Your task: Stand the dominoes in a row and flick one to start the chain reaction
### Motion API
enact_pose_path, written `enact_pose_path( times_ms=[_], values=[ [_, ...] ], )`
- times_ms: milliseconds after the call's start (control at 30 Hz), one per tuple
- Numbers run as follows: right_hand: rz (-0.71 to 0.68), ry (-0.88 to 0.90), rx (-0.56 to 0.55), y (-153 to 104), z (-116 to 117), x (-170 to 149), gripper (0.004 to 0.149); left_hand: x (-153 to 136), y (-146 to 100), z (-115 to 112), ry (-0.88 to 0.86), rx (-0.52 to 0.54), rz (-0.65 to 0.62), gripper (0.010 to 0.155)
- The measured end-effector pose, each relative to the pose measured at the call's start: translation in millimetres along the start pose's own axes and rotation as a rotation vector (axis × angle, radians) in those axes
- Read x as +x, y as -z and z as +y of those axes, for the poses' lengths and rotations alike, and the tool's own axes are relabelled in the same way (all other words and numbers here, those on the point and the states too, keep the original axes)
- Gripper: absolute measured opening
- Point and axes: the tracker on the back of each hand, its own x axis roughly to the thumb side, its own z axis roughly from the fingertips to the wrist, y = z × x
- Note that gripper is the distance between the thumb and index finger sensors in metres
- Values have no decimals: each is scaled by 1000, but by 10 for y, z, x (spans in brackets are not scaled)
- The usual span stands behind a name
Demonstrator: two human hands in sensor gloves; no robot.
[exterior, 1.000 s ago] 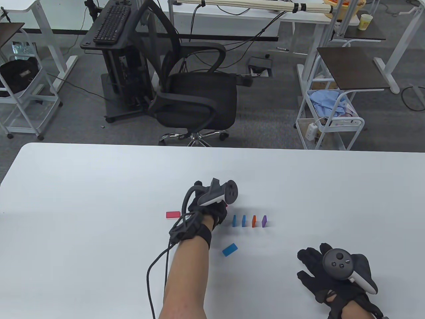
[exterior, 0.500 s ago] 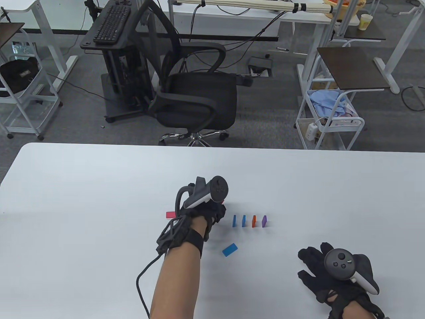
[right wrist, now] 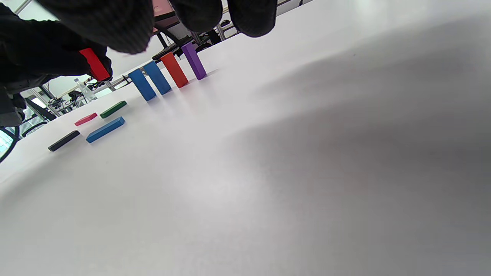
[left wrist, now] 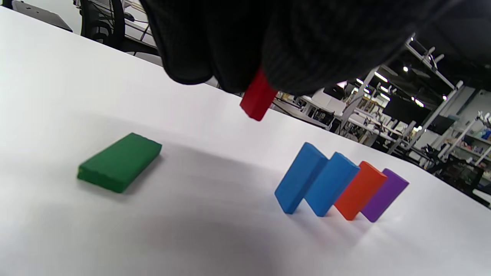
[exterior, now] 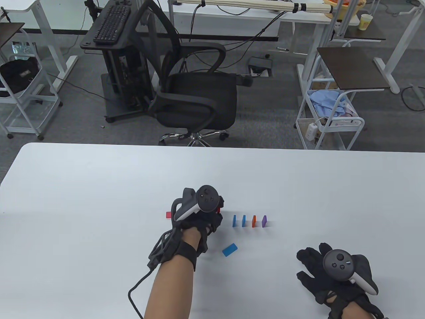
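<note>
Four dominoes stand in a row: blue point(exterior: 234, 220), blue point(exterior: 244, 220), orange point(exterior: 254, 221) and purple point(exterior: 264, 220). My left hand point(exterior: 216, 215) is just left of the row and pinches a red domino point(left wrist: 257, 97) above the table, tilted, clear of the first blue one point(left wrist: 301, 176). A green domino point(left wrist: 119, 161) lies flat under the hand, hidden in the table view. Another blue domino point(exterior: 229, 249) lies flat nearer me. My right hand point(exterior: 310, 265) rests flat on the table at the lower right with spread fingers and holds nothing.
A pink domino point(exterior: 168, 215) lies flat left of my left hand, half hidden by it. A black domino point(right wrist: 63, 140) lies flat beyond the flat blue one point(right wrist: 105, 129). The white table point(exterior: 99, 186) spreads wide around them; an office chair point(exterior: 196, 99) stands behind its far edge.
My left hand has drawn left and a little toward me with the red domino, covering more of the pink one. The row and my right hand have not moved.
</note>
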Motion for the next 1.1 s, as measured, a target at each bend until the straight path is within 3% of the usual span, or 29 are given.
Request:
enact_pose_path(
  times_ms=[500, 1100],
  values=[
    [-1, 0, 3, 5, 11, -2, 63, 56, 124, -312, -10, -53, 12, 59],
    [1, 7, 3, 7, 1, -17, 63, 45, 216, -459, 41, -93, 46, 58]
  ],
)
